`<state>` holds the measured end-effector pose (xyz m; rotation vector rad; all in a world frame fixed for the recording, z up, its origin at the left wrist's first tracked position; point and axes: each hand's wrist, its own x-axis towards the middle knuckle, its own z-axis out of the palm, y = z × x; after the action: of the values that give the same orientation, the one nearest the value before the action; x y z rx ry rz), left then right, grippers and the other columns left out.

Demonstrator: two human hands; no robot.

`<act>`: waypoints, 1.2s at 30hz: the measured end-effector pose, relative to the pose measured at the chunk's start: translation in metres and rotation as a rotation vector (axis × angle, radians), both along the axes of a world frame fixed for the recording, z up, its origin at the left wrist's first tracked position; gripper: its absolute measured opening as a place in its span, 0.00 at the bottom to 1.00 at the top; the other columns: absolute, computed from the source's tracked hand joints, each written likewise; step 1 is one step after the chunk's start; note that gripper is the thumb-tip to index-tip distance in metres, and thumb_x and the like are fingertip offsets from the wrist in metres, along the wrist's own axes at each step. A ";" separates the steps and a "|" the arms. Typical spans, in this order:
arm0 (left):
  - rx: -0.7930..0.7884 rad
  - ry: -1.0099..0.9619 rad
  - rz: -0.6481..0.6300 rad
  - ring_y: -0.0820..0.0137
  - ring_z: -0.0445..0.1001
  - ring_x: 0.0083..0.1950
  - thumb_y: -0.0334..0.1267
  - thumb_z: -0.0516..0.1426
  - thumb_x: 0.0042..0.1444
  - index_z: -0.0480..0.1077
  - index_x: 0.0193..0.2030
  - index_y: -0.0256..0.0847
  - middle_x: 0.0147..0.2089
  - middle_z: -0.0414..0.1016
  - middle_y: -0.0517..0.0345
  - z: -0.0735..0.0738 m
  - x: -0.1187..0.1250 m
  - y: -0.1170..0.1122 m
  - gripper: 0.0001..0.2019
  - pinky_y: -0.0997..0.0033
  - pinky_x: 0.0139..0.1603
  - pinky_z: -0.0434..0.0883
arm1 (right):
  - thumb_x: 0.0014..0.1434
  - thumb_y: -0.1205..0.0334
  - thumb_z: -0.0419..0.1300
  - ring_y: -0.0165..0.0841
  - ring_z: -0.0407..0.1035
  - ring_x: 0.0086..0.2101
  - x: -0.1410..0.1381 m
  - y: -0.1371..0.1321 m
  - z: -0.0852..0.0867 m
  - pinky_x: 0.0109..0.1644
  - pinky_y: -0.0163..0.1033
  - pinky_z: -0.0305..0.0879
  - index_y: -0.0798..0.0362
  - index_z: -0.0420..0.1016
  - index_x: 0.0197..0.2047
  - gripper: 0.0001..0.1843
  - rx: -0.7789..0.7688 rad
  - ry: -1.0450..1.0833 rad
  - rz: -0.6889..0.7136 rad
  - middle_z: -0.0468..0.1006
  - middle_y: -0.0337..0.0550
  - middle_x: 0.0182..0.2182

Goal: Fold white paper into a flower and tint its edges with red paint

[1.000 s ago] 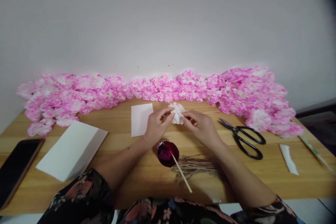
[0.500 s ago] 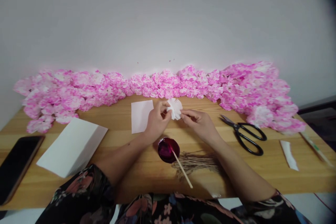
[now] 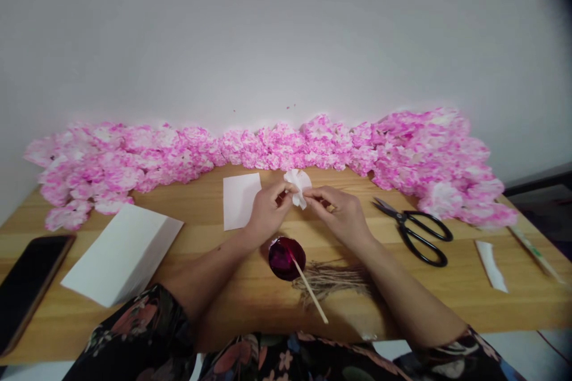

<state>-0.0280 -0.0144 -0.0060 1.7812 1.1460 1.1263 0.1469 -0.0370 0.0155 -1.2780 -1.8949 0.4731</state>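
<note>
— One surface: a light wooden table (image 3: pixel 447 300), its far edge against a plain white wall (image 3: pixel 286 41). Counts?
— One bank of pink paper flowers (image 3: pixel 286 146) runs the whole wall side. The blooms merge, so a single count is not possible. One white paper flower (image 3: pixel 298 181), uncoloured, sits between the hands, just in front of that bank.
— Hands?
— Two. The left hand (image 3: pixel 266 214) is curled nearly closed, thumb and fingertips pinching the flower's left side. The right hand (image 3: pixel 342 214) is also nearly closed, fingertips pinching its lower right edge.
— Paper stock?
— Two white pieces. One small sheet (image 3: pixel 239 199) lies just left of the left hand. One larger white piece (image 3: pixel 120 253) lies further left; I cannot tell whether it is a stack or a fold. One narrow white strip (image 3: pixel 491 265) lies near the right end.
— Tools?
— One pair of black scissors (image 3: pixel 415 229), right of the right hand, blades pointing toward it. One dark-red cup (image 3: pixel 286 256) stands near the wrists, with one wooden stick (image 3: pixel 310 297) leaning out. One bundle of twine (image 3: pixel 339 280) lies beside the cup. One dark phone (image 3: pixel 29 280) is at the left edge. One thin rod (image 3: pixel 536 256) is at the far right, too blurred for detail.
</note>
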 end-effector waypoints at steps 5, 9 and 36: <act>-0.035 0.029 -0.071 0.73 0.72 0.32 0.32 0.56 0.55 0.72 0.35 0.39 0.32 0.76 0.59 0.005 0.003 -0.002 0.03 0.76 0.35 0.67 | 0.60 0.65 0.58 0.33 0.75 0.31 0.002 0.001 -0.002 0.36 0.36 0.68 0.52 0.80 0.39 0.09 0.069 -0.066 -0.005 0.82 0.43 0.32; 0.023 0.076 -0.060 0.72 0.71 0.33 0.33 0.58 0.55 0.72 0.32 0.39 0.32 0.75 0.59 0.007 0.002 -0.003 0.02 0.75 0.34 0.67 | 0.61 0.64 0.57 0.35 0.76 0.34 0.001 0.000 -0.003 0.39 0.38 0.69 0.50 0.80 0.41 0.10 0.041 -0.089 0.012 0.83 0.44 0.35; 0.057 0.081 0.090 0.76 0.66 0.27 0.35 0.56 0.57 0.73 0.32 0.39 0.29 0.73 0.60 0.004 0.001 -0.002 0.06 0.76 0.28 0.63 | 0.61 0.61 0.57 0.33 0.74 0.31 0.002 -0.002 0.002 0.34 0.36 0.67 0.51 0.80 0.42 0.11 -0.069 0.026 -0.041 0.83 0.43 0.36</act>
<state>-0.0268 -0.0165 -0.0021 1.8498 1.2643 1.1582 0.1492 -0.0390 0.0171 -1.3464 -1.8416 0.5359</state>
